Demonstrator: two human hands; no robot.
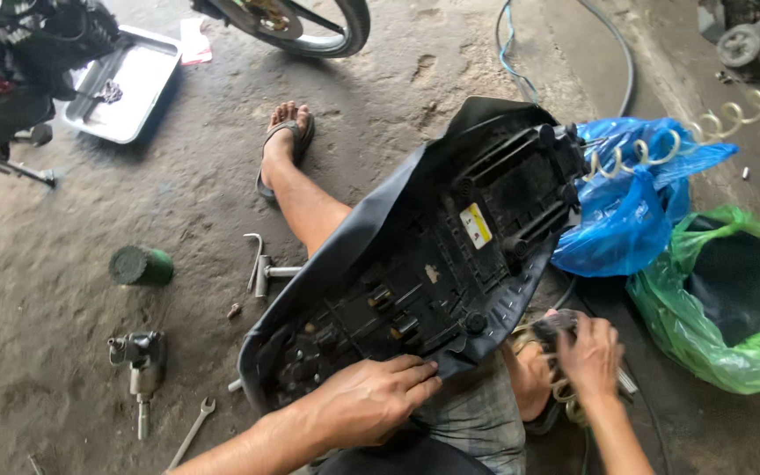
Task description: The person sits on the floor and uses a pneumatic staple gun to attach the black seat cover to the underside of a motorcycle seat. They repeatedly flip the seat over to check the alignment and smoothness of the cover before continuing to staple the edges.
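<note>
Head view: person sitting on the concrete floor (398,79), motorbike seat (433,255) upside down across the lap, black plastic underside facing up, far end tilted up toward the right. Left hand (371,400) lies flat on the near edge of the seat, fingers spread and pressing the black cover down, not closed around anything. Right hand (587,356) is just right of the seat's near edge, fingers closed on a dark tool (556,327) with a coiled hose (661,154) running off to the far right; can't tell exactly what the tool is. Bare leg stretches out under the seat, foot in a sandal (285,145). Left of the leg on the floor: green can (141,266), air wrench (141,365), spanner (193,431), small metal handle tool (261,268). Far left: metal tray (129,84) beside a motorbike (10,79); wheel (305,26) at far centre. Right: blue bag (626,207), green bag (732,299) holding something black.
</note>
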